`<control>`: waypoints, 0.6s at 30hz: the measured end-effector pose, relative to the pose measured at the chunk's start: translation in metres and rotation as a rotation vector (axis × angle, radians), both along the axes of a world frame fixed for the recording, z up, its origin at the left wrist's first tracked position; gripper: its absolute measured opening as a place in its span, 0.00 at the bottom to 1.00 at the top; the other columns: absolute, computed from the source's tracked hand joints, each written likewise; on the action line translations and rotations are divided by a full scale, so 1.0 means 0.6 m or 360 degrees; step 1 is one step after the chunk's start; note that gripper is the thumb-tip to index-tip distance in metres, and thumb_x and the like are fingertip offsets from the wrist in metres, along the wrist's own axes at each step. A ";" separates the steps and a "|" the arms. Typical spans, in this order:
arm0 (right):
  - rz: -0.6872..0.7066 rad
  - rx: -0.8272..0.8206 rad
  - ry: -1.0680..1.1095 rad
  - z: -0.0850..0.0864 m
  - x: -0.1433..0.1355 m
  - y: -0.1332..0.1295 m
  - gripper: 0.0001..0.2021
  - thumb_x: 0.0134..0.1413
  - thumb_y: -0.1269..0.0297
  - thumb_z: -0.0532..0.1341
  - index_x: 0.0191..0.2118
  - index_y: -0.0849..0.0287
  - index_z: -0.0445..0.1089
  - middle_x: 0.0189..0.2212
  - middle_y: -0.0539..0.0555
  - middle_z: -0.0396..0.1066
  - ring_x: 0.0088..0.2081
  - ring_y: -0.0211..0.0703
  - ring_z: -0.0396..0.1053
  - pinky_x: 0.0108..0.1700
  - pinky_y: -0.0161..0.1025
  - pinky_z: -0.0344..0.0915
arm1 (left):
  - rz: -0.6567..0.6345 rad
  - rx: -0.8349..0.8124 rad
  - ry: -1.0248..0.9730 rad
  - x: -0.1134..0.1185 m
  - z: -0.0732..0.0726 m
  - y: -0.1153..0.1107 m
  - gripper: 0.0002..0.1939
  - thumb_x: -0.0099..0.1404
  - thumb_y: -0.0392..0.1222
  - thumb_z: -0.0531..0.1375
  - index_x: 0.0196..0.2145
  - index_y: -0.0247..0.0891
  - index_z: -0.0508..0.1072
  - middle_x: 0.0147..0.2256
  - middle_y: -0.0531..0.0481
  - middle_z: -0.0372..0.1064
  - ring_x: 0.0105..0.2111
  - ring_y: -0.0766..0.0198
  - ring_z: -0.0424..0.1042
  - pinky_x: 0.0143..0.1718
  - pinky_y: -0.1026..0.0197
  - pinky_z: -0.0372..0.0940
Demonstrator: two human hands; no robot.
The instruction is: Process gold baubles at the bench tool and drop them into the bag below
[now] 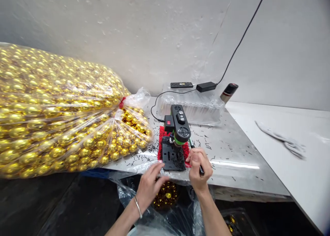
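A small black machine point(180, 123) with a red switch stands on a red mat point(161, 133) near the table's front edge. Its black slotted base plate point(170, 157) is strewn with short black bits. My right hand point(200, 167) is closed around a black-handled lever point(201, 170) at the machine's right side. To the left of the base plate's front, my left hand point(152, 181) has its fingers apart and holds nothing visible. Below the edge, gold balls point(165, 196) lie in an open clear plastic bag point(144, 218).
A large tied clear bag of gold balls point(59, 126) fills the left. Behind the machine are a clear plastic tray point(203, 117), a power adapter point(206, 87) with a cable, and a dark-topped cylinder point(229, 91). White gloves point(282, 139) lie at right.
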State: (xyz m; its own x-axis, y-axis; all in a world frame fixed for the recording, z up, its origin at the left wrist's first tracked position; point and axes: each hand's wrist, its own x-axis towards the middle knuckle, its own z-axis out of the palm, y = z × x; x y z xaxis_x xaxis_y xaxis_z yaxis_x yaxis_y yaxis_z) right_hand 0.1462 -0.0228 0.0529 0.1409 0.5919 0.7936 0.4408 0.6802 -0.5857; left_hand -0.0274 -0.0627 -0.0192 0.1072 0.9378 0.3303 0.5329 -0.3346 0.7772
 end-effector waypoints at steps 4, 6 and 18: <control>0.0008 0.0027 0.0021 -0.002 -0.002 0.001 0.13 0.58 0.76 0.50 0.24 0.58 0.61 0.23 0.50 0.61 0.27 0.37 0.62 0.28 0.37 0.58 | 0.0546 0.0234 0.0516 -0.061 0.060 0.130 0.14 0.68 0.42 0.51 0.45 0.38 0.74 0.49 0.37 0.69 0.52 0.47 0.64 0.54 0.43 0.57; 0.0007 0.0021 0.0022 -0.004 -0.002 0.000 0.14 0.58 0.75 0.50 0.23 0.58 0.61 0.23 0.50 0.61 0.27 0.38 0.62 0.28 0.37 0.58 | 0.0665 0.0077 0.0850 -0.091 0.085 0.196 0.14 0.67 0.41 0.52 0.45 0.36 0.73 0.51 0.34 0.66 0.53 0.44 0.62 0.53 0.43 0.57; -0.0019 0.0054 0.0006 -0.021 -0.002 0.003 0.14 0.58 0.76 0.49 0.23 0.58 0.60 0.23 0.50 0.61 0.27 0.36 0.61 0.28 0.36 0.58 | 0.0027 -0.0418 0.1231 -0.093 0.080 0.322 0.06 0.54 0.40 0.64 0.29 0.36 0.76 0.37 0.38 0.74 0.41 0.52 0.73 0.42 0.59 0.64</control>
